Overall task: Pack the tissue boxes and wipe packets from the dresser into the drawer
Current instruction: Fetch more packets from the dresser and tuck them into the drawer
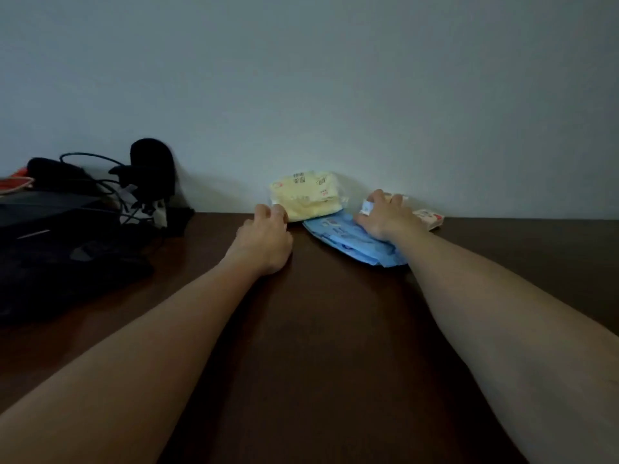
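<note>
Hands reach together near the frame centre, the left hand point(264, 237) pinching the corner of the soft pale yellow tissue pack point(306, 195) and the right hand point(385, 214), fingers spread, pressing the flat blue wipe packet point(351, 239) on the dark brown wooden dresser top point(318, 329), probably to gather both for the drawer.

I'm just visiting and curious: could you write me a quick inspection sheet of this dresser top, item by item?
Surface: dark brown wooden dresser top, dimly lit.
Job's things: yellow tissue pack by the wall; blue wipe packet lying flat in front of it; small white and red packet at right.
Clutter: black devices piled at left; exact kind unclear.
Hands: left hand touching the yellow pack's corner; right hand pressed on the blue packet, fingers reaching over something pale behind.
Cables: black cables tangled at left.
Surroundings: plain pale wall; drawer not seen.
</note>
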The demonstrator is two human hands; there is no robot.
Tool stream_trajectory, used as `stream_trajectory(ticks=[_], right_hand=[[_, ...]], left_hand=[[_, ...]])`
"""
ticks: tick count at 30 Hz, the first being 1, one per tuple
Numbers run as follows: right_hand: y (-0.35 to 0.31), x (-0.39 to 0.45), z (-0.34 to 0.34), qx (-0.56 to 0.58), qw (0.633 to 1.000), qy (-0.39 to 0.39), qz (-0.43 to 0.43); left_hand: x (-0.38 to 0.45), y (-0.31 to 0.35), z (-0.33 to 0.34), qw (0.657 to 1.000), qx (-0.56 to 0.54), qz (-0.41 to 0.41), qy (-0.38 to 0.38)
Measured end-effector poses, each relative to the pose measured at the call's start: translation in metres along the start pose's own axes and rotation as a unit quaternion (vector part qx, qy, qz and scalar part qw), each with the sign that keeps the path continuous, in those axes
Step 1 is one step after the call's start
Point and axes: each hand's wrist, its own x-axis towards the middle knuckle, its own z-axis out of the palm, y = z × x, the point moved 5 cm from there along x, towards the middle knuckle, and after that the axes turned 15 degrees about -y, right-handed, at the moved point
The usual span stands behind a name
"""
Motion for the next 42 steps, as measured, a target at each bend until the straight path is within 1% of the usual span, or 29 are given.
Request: stream_trajectory(ticks=[3, 6, 10, 14, 17, 19, 21, 23, 25, 26, 28, 29, 31, 32, 34, 35, 37, 39, 41, 42], right_hand=[[-0.002, -0.017, -0.004, -0.044, 0.998, 0.038, -0.030], [-0.002, -0.055, -0.008, -0.110, 0.992, 0.039, -0.055], [-0.003, -0.124, -0.005, -0.145, 0.986, 0.008, -0.077], [-0.004, -0.203, -0.004, -0.155, 0.985, -0.038, -0.070], [0.008, -0.253, -0.006, -0.091, 0.993, -0.051, -0.057], [0.022, -0.282, -0.012, -0.001, 0.998, -0.038, -0.042], [0.038, -0.308, -0.017, 0.088, 0.996, -0.018, -0.014], [0.048, -0.335, -0.017, 0.155, 0.988, -0.013, 0.002], [0.046, -0.367, -0.016, 0.210, 0.977, 0.018, -0.021], [0.040, -0.387, -0.017, 0.246, 0.967, 0.051, -0.046], [0.023, -0.434, -0.015, 0.340, 0.926, 0.113, -0.117], [0.014, -0.461, -0.010, 0.381, 0.901, 0.126, -0.161], [-0.003, -0.511, 0.014, 0.445, 0.852, 0.112, -0.250], [-0.006, -0.534, 0.034, 0.476, 0.828, 0.094, -0.281], [-0.007, -0.571, 0.082, 0.532, 0.788, 0.047, -0.306], [-0.005, -0.584, 0.108, 0.554, 0.777, 0.021, -0.298], [0.005, -0.604, 0.167, 0.582, 0.774, -0.029, -0.249], [0.020, -0.616, 0.227, 0.583, 0.791, -0.087, -0.164], [0.033, -0.624, 0.281, 0.553, 0.815, -0.143, -0.094], [0.038, -0.628, 0.303, 0.527, 0.830, -0.167, -0.077]], left_hand=[[-0.007, 0.006, -0.003, 1.000, -0.006, 0.003, -0.004], [-0.031, 0.015, -0.006, 0.999, -0.004, 0.025, -0.023], [-0.095, 0.026, -0.011, 0.997, -0.029, 0.045, -0.055], [-0.175, 0.038, -0.020, 0.995, -0.035, 0.056, -0.073], [-0.229, 0.044, -0.028, 0.996, -0.022, 0.055, -0.067], [-0.260, 0.045, -0.038, 0.997, -0.035, 0.049, -0.051], [-0.287, 0.046, -0.048, 0.996, -0.077, 0.038, -0.021], [-0.314, 0.047, -0.059, 0.989, -0.142, 0.027, 0.021], [-0.344, 0.053, -0.071, 0.972, -0.225, 0.025, 0.062], [-0.360, 0.057, -0.074, 0.961, -0.263, 0.033, 0.074], [-0.400, 0.065, -0.070, 0.932, -0.348, 0.053, 0.087], [-0.422, 0.069, -0.064, 0.913, -0.394, 0.063, 0.089], [-0.466, 0.073, -0.043, 0.877, -0.462, 0.092, 0.092], [-0.488, 0.073, -0.029, 0.866, -0.481, 0.105, 0.090], [-0.526, 0.066, 0.006, 0.846, -0.518, 0.102, 0.074], [-0.542, 0.059, 0.026, 0.836, -0.539, 0.085, 0.057], [-0.572, 0.042, 0.070, 0.815, -0.578, 0.032, 0.011], [-0.598, 0.022, 0.118, 0.790, -0.611, -0.034, -0.047], [-0.620, 0.007, 0.161, 0.751, -0.642, -0.105, -0.114], [-0.630, 0.001, 0.180, 0.722, -0.664, -0.136, -0.141]])
